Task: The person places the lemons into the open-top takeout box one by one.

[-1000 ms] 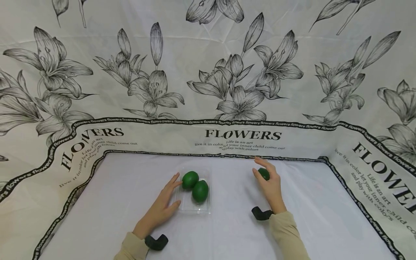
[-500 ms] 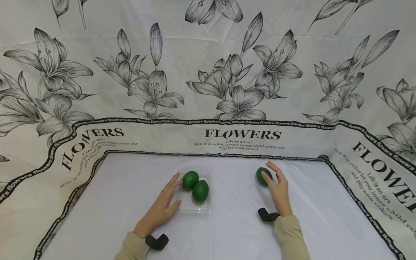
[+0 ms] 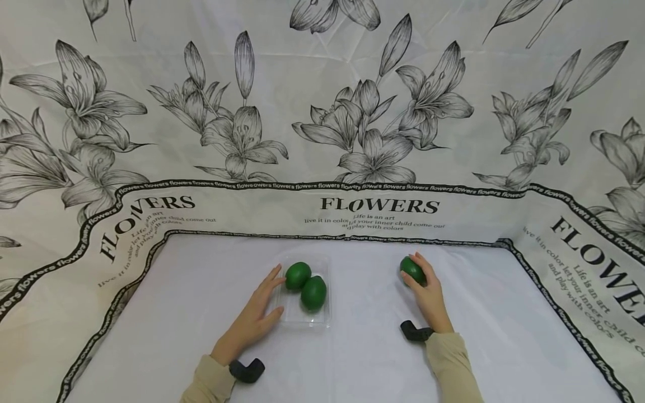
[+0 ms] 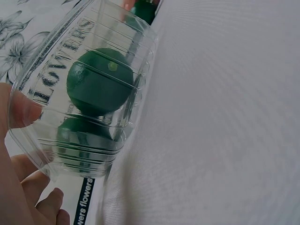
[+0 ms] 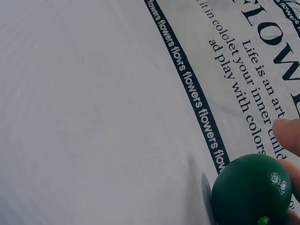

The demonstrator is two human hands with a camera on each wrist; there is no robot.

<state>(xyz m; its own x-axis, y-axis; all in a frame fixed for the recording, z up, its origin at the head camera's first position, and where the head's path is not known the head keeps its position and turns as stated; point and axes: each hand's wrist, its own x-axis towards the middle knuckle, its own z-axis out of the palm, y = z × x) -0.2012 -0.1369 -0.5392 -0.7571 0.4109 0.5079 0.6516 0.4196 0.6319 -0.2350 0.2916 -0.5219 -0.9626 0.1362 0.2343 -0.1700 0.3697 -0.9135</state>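
In the head view my right hand (image 3: 430,296) grips a green lime (image 3: 412,270) at the right, thumb on its near left side and fingers on its far right side. The right wrist view shows the same lime (image 5: 252,190) low in the corner, its pale stem spot facing down, fingers (image 5: 291,176) against its side. Two more limes (image 3: 313,294) lie together in a clear plastic tray (image 3: 292,318). Along the tray's left side rests my left hand (image 3: 249,319), fingers extended and thumb at the edge. Through the see-through wall, the left wrist view shows a lime (image 4: 100,82).
White cloth (image 3: 363,347) covers the table under everything. Behind and at both sides stands a flower-printed curtain (image 3: 272,210) with a black lettered border. A black camera mount sits at each wrist, below beige sleeves (image 3: 453,364).
My right hand shifts right off the lime, uncovering it, then its thumb and fingers come round it. The left hand stays at the tray. The head view tilts slightly.
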